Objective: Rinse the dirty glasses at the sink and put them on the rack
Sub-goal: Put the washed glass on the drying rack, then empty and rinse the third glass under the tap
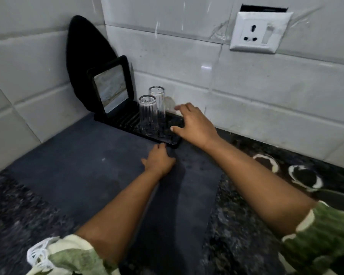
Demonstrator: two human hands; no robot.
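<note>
Two clear ribbed glasses stand upside down on a black slatted rack in the counter's corner: one nearer and one behind it. To their right, over the rack's far edge, is a blurred third clear glass. My right hand hovers over the rack's right end with fingers spread, fingertips beside that blurred glass and thumb apart from it. My left hand rests palm down on the dark mat, fingertips at the rack's front edge, holding nothing.
A black-framed mirror leans on the rack's left end, with a black oval board behind it against the tiled wall. A white socket is on the wall. Two white ring marks lie on the granite counter at right.
</note>
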